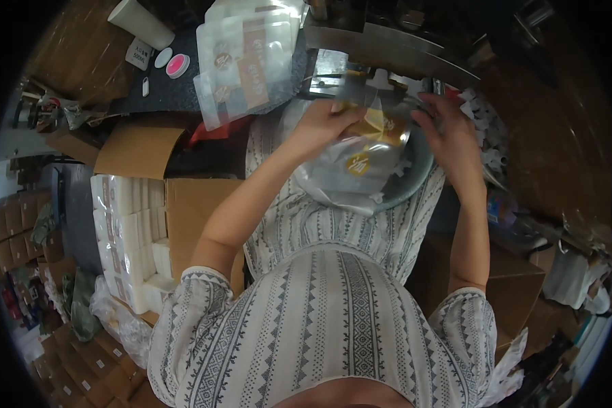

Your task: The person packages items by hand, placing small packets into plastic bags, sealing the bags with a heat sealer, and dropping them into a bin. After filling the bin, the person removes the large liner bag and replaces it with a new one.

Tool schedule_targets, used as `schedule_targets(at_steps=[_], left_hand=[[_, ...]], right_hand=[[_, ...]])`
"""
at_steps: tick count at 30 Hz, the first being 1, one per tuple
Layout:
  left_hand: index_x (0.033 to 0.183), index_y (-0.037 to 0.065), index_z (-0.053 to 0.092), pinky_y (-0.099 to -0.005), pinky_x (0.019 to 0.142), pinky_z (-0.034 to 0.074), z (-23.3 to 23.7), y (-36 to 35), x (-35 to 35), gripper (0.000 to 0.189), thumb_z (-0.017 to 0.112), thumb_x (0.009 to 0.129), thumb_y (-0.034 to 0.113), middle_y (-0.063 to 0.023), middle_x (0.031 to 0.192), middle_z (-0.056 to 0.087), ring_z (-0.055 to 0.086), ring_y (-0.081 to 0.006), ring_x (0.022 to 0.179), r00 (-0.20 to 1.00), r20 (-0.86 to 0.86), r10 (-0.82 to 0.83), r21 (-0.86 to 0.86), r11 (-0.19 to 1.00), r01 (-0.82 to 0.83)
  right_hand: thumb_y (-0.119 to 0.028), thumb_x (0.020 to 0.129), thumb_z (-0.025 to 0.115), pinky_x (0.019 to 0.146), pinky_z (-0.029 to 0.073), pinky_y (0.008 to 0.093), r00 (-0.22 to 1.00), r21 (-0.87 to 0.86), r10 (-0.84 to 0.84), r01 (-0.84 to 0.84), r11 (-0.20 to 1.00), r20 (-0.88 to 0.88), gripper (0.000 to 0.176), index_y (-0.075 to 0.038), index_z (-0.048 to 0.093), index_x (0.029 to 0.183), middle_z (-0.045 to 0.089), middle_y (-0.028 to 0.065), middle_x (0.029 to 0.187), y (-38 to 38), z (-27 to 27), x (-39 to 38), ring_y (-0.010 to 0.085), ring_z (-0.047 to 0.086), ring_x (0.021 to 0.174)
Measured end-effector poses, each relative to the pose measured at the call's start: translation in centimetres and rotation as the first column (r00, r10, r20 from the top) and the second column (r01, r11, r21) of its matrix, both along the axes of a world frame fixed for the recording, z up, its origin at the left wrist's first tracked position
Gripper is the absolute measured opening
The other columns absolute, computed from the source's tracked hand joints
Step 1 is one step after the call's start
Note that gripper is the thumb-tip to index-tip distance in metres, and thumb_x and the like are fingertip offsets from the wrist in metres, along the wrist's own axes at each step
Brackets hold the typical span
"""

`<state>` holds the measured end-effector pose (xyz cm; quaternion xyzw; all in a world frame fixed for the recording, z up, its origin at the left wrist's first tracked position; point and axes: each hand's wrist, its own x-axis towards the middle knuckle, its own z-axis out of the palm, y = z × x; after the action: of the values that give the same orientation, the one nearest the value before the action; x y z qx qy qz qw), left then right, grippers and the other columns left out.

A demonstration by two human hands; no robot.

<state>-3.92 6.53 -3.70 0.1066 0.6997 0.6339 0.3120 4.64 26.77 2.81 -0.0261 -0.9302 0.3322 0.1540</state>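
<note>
My left hand (pixel 326 128) is closed on the upper left edge of a clear plastic pouch (pixel 336 170) with a gold printed label. The pouch hangs over a round grey-blue basin (pixel 404 194) on my lap. To its right, my right hand (pixel 454 139) is raised beside a metal fixture, thumb and fingers apart, with nothing plainly held. A white plastic spout piece (pixel 379 80) stands at the fixture, just above the pouch. Small white plastic pieces (pixel 377 198) lie in the basin, partly behind the pouch. Blur hides detail around the fingertips.
A stack of printed pouches (pixel 251 64) lies on the dark table at the upper left, near a pink round tin (pixel 177 66) and a white cup (pixel 141 24). White pieces (pixel 484 126) are heaped on the right. An open carton (pixel 204 217) of packed white bundles (pixel 126 231) stands left.
</note>
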Motion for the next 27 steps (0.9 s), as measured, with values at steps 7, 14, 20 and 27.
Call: schedule_targets(at_steps=[7,14,20,27], left_hand=[[0.099,-0.002,0.064,-0.0230,0.068,0.052,0.6,0.8,-0.7,0.029,0.061,0.091,0.026,-0.0072,0.090,0.064,0.061,-0.0107,0.077,0.964,0.260,0.053,0.113,0.990,-0.085],[0.126,-0.002,0.046,-0.0467,0.093,0.039,-0.8,-8.0,-1.7,0.054,0.064,0.085,0.029,-0.0195,0.122,0.053,0.052,-0.0330,0.114,0.377,-0.913,-0.154,-0.387,0.615,-0.687],[0.132,0.002,0.041,-0.0466,0.095,0.035,-5.0,-11.0,-1.1,0.063,0.068,0.077,0.017,-0.0181,0.127,0.048,0.044,-0.0349,0.120,0.312,-0.896,-0.317,-0.444,0.607,-0.659],[0.099,0.006,0.063,-0.0374,0.075,0.045,-1.8,-11.4,-0.1,0.022,0.065,0.077,0.007,-0.0099,0.091,0.060,0.058,-0.0298,0.087,0.400,-0.887,-0.229,-0.445,0.657,-0.609]], right_hand=[[-0.013,0.085,0.055,0.075,0.050,0.0416,0.996,0.606,-0.077,0.086,0.791,-0.041,0.018,0.000,0.059,0.096,0.059,0.0191,0.108,8.9,-6.3,-3.6,0.0347,0.060,0.096],[-0.013,0.084,0.055,0.076,0.050,0.0440,0.960,0.581,-0.270,0.176,0.794,0.079,0.016,-0.001,0.060,0.092,0.060,0.0197,0.104,7.1,-5.8,-3.8,0.0360,0.060,0.096],[-0.020,0.080,0.061,0.076,0.050,0.0450,0.872,0.462,-0.464,0.350,0.815,0.156,0.020,-0.002,0.059,0.089,0.064,0.0188,0.091,5.6,-3.1,-1.7,0.0367,0.062,0.088],[-0.010,0.076,0.064,0.072,0.050,0.0386,0.952,-0.025,-0.220,0.231,0.973,0.211,0.026,-0.002,0.059,0.101,0.065,0.0166,0.087,4.6,0.8,1.5,0.0336,0.063,0.081]])
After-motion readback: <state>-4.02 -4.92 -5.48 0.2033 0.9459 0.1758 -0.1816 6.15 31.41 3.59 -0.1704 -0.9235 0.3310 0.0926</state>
